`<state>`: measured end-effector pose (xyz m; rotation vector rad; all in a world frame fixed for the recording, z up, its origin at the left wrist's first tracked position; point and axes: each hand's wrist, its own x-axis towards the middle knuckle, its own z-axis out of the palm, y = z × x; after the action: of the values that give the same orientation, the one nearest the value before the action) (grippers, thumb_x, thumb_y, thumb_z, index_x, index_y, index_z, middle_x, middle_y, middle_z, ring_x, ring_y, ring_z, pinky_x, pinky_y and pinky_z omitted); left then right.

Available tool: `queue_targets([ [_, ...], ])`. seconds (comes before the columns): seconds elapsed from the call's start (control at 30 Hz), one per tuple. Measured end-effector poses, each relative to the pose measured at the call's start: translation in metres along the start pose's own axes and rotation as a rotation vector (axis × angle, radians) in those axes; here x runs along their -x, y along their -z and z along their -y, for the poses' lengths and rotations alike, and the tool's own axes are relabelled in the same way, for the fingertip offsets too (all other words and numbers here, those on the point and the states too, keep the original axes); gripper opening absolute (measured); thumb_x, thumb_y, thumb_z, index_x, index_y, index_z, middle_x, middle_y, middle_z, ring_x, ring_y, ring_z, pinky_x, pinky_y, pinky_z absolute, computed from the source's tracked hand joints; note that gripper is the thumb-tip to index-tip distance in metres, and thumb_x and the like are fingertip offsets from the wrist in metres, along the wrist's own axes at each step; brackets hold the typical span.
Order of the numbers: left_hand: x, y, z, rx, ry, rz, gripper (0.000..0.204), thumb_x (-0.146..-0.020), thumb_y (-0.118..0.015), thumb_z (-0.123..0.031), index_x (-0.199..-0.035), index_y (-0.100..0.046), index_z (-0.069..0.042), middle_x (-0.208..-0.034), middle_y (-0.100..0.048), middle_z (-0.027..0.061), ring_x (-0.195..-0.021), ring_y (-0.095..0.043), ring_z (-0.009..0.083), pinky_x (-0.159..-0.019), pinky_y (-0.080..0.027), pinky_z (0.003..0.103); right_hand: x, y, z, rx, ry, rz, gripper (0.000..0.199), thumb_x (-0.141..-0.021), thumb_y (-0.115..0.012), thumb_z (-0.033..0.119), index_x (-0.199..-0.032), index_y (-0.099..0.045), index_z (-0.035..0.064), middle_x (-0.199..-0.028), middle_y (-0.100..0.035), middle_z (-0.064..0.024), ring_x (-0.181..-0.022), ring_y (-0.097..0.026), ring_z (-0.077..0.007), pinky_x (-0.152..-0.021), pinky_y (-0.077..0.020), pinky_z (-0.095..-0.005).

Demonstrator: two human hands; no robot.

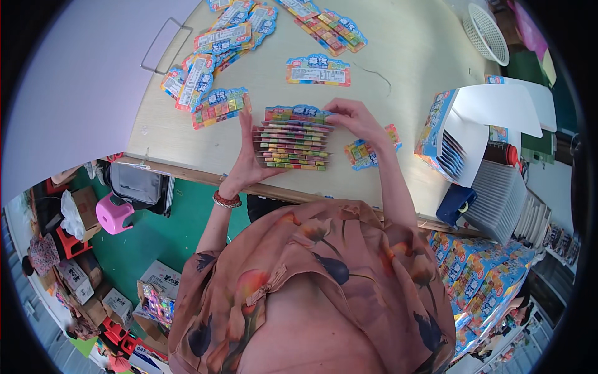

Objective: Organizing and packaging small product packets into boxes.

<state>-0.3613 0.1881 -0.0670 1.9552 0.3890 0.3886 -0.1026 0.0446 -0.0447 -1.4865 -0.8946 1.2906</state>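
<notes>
A row of several colourful candy blister cards [295,144] stands on edge near the table's front, their candy strips stacked one behind another. My left hand [246,159] is wrapped round the row's left side, fingers up along the edge and thumb along the near side. With bent fingers, my right hand [354,118] grips the right end of the rearmost card [299,113]. One loose candy card [364,156] lies under my right wrist, and another [219,108] lies just left of my left fingertips. Farther back, a single card [318,70] lies with its white printed side up.
A heap of candy cards [224,38] covers the back left of the table [398,75]; more cards [330,31] lie at the back. At right stands an opened display box [445,134] holding cards, beside a blue tape dispenser [456,204]. A white basket [485,34] stands far right.
</notes>
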Motion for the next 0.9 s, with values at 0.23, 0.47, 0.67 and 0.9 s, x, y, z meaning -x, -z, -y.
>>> queue_targets([
  [0.23,-0.009,-0.003,0.005,0.233,0.022,0.087,0.146,-0.058,-0.090,-0.019,-0.142,0.029,-0.011,-0.151,-0.013,0.0207,-0.136,-0.029,0.0326,-0.110,-0.032,0.041,0.034,-0.085,-0.043,-0.353,0.361,-0.346,0.071,-0.099,-0.022,0.055,-0.145,-0.029,0.0011,-0.148,-0.032,-0.0163,-0.137,-0.029,-0.0229,-0.113,-0.0194,-0.0351],
  [0.47,-0.004,-0.005,-0.010,0.195,0.014,0.024,0.141,-0.061,-0.088,-0.013,-0.144,0.026,-0.013,-0.153,-0.010,0.0188,-0.138,-0.027,0.0313,-0.110,-0.032,0.042,0.025,-0.090,-0.025,-0.216,0.475,-0.355,0.079,-0.096,-0.024,0.060,-0.149,-0.014,0.0027,-0.155,-0.015,-0.0122,-0.143,-0.013,-0.0249,-0.114,-0.0120,-0.0351],
  [0.67,-0.002,-0.007,-0.001,0.167,-0.001,0.054,0.135,-0.065,-0.086,-0.011,-0.146,0.022,-0.011,-0.150,-0.018,0.0193,-0.135,-0.032,0.0304,-0.109,-0.034,0.041,0.018,-0.084,-0.035,-0.098,0.412,-0.346,0.080,-0.096,-0.024,0.062,-0.150,-0.010,0.0047,-0.155,-0.014,-0.0128,-0.143,-0.011,-0.0247,-0.115,-0.0104,-0.0355],
  [0.9,-0.001,-0.003,0.001,0.171,0.017,0.085,0.130,-0.067,-0.085,-0.011,-0.147,0.018,-0.010,-0.145,-0.030,0.0185,-0.131,-0.039,0.0291,-0.107,-0.037,0.040,0.022,-0.063,-0.041,-0.467,0.342,-0.237,0.079,-0.095,-0.036,0.058,-0.149,-0.015,0.0050,-0.153,-0.021,-0.0168,-0.141,-0.020,-0.0264,-0.115,-0.0107,-0.0376],
])
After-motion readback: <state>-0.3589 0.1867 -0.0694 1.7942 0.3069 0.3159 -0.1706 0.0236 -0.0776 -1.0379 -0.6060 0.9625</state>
